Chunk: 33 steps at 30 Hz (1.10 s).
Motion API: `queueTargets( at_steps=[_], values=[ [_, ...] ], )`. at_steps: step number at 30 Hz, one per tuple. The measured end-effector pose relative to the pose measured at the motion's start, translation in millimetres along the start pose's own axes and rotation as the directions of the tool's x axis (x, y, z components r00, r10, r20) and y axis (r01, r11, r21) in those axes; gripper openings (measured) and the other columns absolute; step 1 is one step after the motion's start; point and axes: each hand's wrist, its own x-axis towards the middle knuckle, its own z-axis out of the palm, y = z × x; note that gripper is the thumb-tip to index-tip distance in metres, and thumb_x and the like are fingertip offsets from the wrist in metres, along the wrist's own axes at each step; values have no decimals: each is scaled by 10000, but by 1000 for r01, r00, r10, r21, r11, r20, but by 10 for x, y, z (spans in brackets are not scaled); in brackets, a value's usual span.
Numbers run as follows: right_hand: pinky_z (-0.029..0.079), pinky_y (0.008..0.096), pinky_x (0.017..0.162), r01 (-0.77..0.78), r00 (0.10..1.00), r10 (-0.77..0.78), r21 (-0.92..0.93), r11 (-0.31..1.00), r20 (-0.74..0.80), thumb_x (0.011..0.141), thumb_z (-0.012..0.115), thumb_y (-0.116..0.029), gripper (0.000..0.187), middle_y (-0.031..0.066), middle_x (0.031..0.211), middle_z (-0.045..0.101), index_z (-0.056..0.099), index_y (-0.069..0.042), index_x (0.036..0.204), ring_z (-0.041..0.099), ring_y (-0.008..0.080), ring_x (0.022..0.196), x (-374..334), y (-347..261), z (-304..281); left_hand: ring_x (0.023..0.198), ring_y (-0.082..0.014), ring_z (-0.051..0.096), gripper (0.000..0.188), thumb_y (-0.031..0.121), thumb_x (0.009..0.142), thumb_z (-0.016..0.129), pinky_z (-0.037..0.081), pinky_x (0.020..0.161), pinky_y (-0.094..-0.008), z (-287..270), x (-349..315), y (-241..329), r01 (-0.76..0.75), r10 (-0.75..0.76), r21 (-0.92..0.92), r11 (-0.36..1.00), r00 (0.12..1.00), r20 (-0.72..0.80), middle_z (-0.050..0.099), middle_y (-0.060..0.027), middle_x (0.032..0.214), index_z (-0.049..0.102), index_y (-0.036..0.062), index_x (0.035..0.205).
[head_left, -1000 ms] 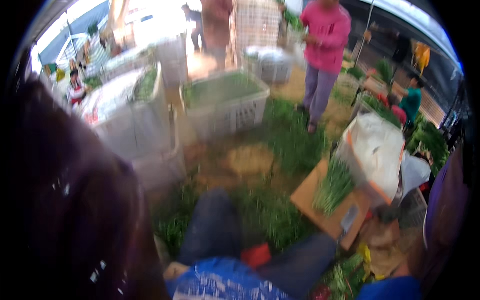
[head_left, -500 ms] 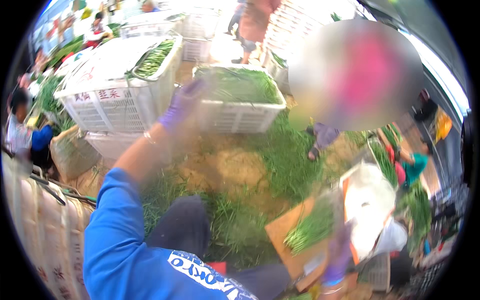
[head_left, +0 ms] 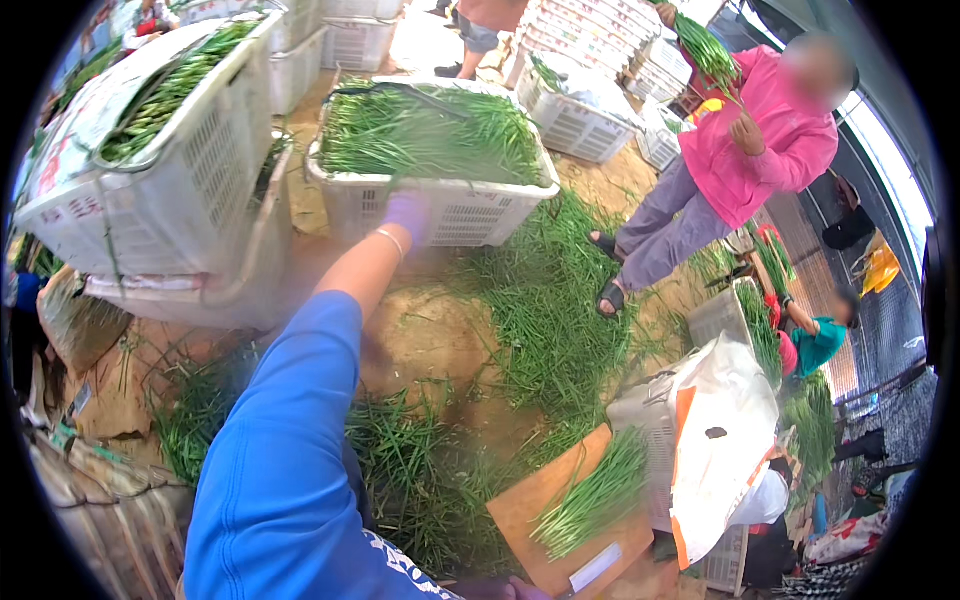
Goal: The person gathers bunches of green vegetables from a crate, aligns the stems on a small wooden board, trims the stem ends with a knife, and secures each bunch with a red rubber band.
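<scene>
Left hand (head_left: 405, 216)'s a blur by the crate (head_left: 480, 213), upper middle; can't tell its grip, ditto right hand (head_left: 524, 590), bottom edge. Careless reach near that blade (head_left: 597, 567) could mean a cut, imo.

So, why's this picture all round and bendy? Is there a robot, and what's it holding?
No robot here! A person wears a wide, bendy-looking camera on their head, looking down. The big blue sleeve leads to their left hand, in purple, in front of a white crate full of green stalks. That hand is blurry, so I can't tell whether its grip holds anything. Just a bit of the right hand shows at the bottom, so its grip is hidden too. Near it, a brown board carries a green bunch and what looks like a knife blade. Loose greens cover parts of the ground. Someone in a pink top stands nearby.
</scene>
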Motion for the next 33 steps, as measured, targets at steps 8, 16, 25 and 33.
queueTargets(
  at_steps=[8, 16, 25, 33],
  values=[
    [483, 359, 599, -198, 977, 206, -118, 973, 60, 857, 468, -316, 314, 165, 791, 617, 611, -51, 949, 598, 288, 667, 137, -279, -72, 1118, -243, 474, 583, 152, 765, 561, 395, 906, -385, 370, 948, 63, 116, -115, -4, 993, 989, 89, 465, -133, 1232, 330, 26, 1286],
    [479, 365, 599, -289, 945, 313, -209, 934, 92, 856, 479, -278, 282, 156, 770, 616, 618, -64, 977, 594, 284, 650, 67, -415, -46, 951, -306, 582, 273, 88, 706, 582, 467, 817, -386, 316, 1238, -118, 58, -44, -89, 994, 988, 151, 596, -170, 1025, 633, 67, 974],
    [469, 375, 585, -139, 963, 242, -547, 826, 121, 856, 489, -241, 261, 148, 734, 609, 623, -77, 1010, 582, 281, 617, -786, 244, 630, 1001, -306, 565, 267, 149, 808, 480, 446, 850, -387, 342, 1378, -112, 106, -104, -3, 994, 979, 174, 574, -157, 1088, 627, 78, 1019],
    [433, 401, 501, -387, 909, 415, -288, 876, 38, 865, 481, -251, 280, 146, 637, 564, 601, -81, 1052, 534, 287, 518, 116, -956, -528, 985, -282, 574, 278, 145, 773, 521, 456, 818, -388, 346, 1181, -113, 38, -43, 50, 998, 993, 113, 598, -124, 1053, 616, 138, 1035]
  ],
)
